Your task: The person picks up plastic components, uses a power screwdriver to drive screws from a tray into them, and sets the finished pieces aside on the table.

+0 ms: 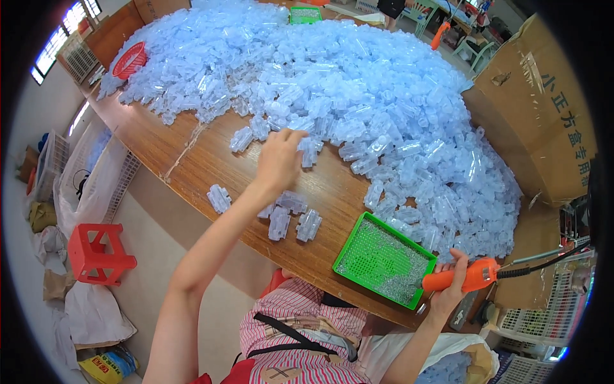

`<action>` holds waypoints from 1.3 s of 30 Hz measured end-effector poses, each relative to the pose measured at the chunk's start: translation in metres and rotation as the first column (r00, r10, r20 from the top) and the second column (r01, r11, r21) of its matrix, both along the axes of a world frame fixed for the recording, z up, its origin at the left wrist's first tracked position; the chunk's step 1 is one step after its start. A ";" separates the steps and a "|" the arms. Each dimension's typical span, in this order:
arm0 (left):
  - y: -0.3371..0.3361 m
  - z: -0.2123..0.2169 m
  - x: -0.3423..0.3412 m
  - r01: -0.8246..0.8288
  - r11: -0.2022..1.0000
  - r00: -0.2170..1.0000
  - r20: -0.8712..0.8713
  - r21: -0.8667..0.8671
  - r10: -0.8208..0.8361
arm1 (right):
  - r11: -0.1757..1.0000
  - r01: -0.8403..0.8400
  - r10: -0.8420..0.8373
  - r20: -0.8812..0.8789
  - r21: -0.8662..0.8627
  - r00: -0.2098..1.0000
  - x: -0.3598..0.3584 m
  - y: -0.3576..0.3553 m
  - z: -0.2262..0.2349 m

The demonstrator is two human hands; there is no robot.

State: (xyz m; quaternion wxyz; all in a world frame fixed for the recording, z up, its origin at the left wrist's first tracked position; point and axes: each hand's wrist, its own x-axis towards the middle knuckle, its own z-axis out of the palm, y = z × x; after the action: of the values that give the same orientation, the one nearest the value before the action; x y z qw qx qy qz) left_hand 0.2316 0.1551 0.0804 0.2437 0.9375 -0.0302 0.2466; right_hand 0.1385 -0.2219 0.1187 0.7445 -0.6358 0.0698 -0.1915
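Observation:
My left hand [279, 160] reaches over the wooden table to the near edge of a big heap of clear plastic parts [358, 83]. Its fingers curl round a clear plastic piece [309, 151], though the fingertips are partly hidden. In my right hand [455, 281] is an orange electric screwdriver [464, 276], gripped by its body. The screwdriver's tip points left over a green tray [350, 275] of small metal screws [384, 256]. Between my left forearm and the tray, several clear parts lie loose, among them a block [309, 225] near the table edge.
A red basket [130, 61] stands at the heap's left, and another green tray [306, 15] at its far side. Tall cardboard [537, 96] walls the table's right. A red stool [101, 253] stands on the floor at left. An opened bag [480, 358] sits below my right arm.

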 end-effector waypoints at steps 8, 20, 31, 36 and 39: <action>-0.008 -0.025 0.035 -0.046 0.959 0.986 -0.143 0.279 0.089 | 0.993 -0.078 0.079 0.008 -0.091 0.997 -0.012 0.005 0.005; -0.052 0.002 -0.042 0.338 0.482 0.807 -0.014 -0.808 -0.591 | 0.990 -0.104 0.109 0.045 -0.099 0.993 -0.017 0.012 -0.001; -0.101 0.006 -0.123 -0.657 -0.678 0.493 0.491 -0.330 -0.718 | 0.975 -0.122 0.127 0.014 -0.186 0.992 -0.016 0.015 0.004; -0.110 0.001 -0.134 -0.694 -0.655 0.511 0.435 -0.300 -0.741 | 0.979 -0.142 0.155 0.080 -0.149 0.985 -0.020 0.017 0.004; -0.113 -0.001 -0.140 -0.712 -0.657 0.531 0.422 -0.249 -0.735 | 0.970 -0.232 0.234 0.022 -0.066 0.972 -0.024 0.015 0.001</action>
State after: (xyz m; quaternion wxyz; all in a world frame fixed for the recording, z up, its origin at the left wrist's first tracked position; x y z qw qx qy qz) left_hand 0.0921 0.0421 0.0797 0.9001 -0.0973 0.0794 -0.4172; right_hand 0.1149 -0.2068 0.1192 0.7425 -0.6597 -0.0226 -0.1143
